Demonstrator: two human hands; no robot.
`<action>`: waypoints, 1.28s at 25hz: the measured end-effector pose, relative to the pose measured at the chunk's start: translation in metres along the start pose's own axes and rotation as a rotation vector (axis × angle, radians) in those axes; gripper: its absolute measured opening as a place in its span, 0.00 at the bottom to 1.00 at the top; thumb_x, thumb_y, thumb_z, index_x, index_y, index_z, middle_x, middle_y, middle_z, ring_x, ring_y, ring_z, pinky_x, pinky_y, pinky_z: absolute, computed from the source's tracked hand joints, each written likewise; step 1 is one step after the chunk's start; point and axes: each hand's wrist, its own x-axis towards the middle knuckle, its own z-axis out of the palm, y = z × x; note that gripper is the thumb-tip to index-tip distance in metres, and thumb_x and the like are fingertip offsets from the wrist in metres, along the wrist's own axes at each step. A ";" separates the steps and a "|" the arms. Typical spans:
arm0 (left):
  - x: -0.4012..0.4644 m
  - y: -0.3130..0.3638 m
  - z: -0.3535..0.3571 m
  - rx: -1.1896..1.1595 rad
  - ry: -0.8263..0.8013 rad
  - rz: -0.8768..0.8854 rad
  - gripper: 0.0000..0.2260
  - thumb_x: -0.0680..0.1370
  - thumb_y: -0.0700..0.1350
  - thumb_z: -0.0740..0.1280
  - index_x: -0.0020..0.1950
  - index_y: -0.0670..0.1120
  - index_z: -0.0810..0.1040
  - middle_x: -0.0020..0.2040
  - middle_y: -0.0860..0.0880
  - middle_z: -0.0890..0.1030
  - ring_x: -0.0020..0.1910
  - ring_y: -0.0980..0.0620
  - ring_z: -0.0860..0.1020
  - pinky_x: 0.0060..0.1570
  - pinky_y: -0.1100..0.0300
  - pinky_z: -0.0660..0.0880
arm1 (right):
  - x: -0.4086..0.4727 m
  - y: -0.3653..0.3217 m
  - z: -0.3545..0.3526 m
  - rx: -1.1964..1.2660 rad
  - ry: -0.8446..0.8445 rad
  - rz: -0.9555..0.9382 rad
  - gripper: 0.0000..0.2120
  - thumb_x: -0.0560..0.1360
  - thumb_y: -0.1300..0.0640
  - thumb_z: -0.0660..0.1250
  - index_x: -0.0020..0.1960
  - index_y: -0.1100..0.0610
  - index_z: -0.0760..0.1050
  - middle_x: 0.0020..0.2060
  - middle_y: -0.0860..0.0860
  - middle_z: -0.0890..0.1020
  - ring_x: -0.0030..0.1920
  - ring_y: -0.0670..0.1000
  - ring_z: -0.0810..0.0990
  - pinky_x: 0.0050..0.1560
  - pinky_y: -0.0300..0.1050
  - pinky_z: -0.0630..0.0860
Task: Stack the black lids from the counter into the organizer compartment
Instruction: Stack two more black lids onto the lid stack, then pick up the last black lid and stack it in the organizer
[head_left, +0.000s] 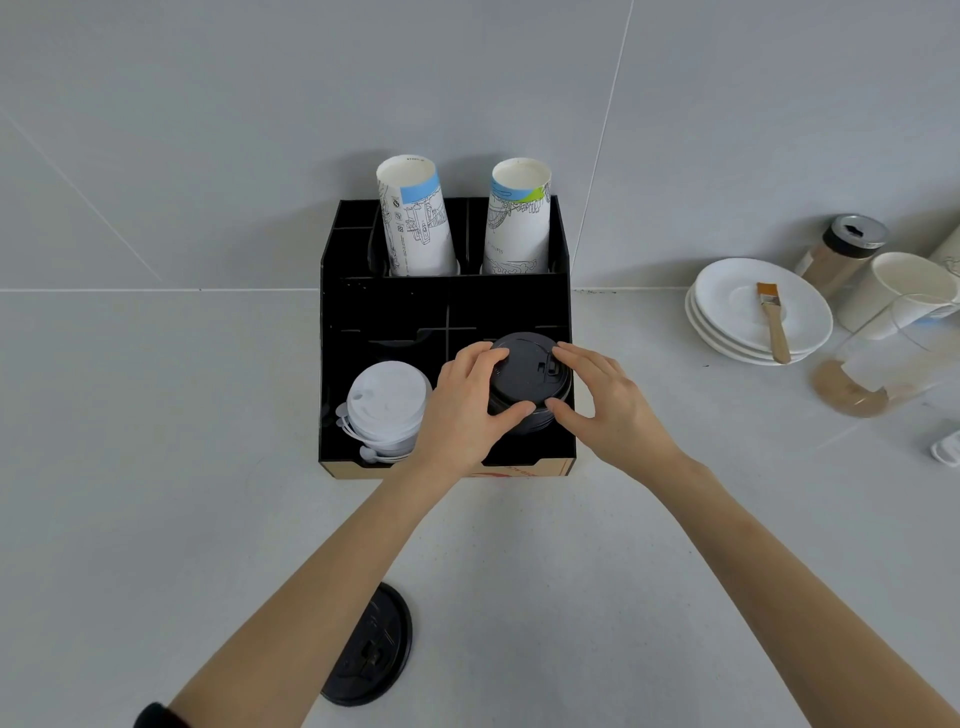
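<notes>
A black organizer (343, 322) stands against the wall on the pale counter. In its front right compartment sits a stack of black lids (522, 379). My left hand (462, 410) grips the stack's left side, thumb at the front and fingers on top. My right hand (608, 410) holds the right side the same way. One more black lid (376, 654) lies flat on the counter near me, partly hidden under my left forearm.
White lids (384, 410) fill the front left compartment. Two stacks of paper cups (415, 218) stand upside down in the back compartments. To the right are stacked white saucers (763, 312) with a brush (774, 322), a shaker jar (841, 254), a white cup and a glass container.
</notes>
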 end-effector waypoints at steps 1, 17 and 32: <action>0.000 0.000 0.000 -0.007 0.003 0.000 0.27 0.71 0.49 0.69 0.66 0.46 0.64 0.68 0.45 0.65 0.66 0.45 0.63 0.61 0.54 0.65 | -0.001 0.000 0.001 0.010 0.001 0.004 0.24 0.73 0.58 0.64 0.67 0.57 0.62 0.68 0.53 0.68 0.69 0.52 0.63 0.65 0.37 0.57; -0.021 -0.014 -0.026 0.017 0.015 0.020 0.25 0.73 0.48 0.66 0.67 0.45 0.63 0.70 0.45 0.65 0.68 0.46 0.63 0.66 0.48 0.63 | -0.012 -0.031 -0.004 -0.086 0.043 -0.067 0.22 0.73 0.58 0.63 0.66 0.57 0.63 0.69 0.54 0.66 0.69 0.54 0.63 0.69 0.52 0.62; -0.154 -0.089 -0.053 -0.003 -0.013 -0.158 0.24 0.73 0.47 0.66 0.67 0.47 0.63 0.68 0.48 0.68 0.65 0.49 0.66 0.63 0.59 0.61 | -0.081 -0.074 0.084 -0.082 -0.184 -0.236 0.23 0.74 0.56 0.63 0.67 0.56 0.62 0.68 0.53 0.67 0.69 0.52 0.63 0.69 0.44 0.58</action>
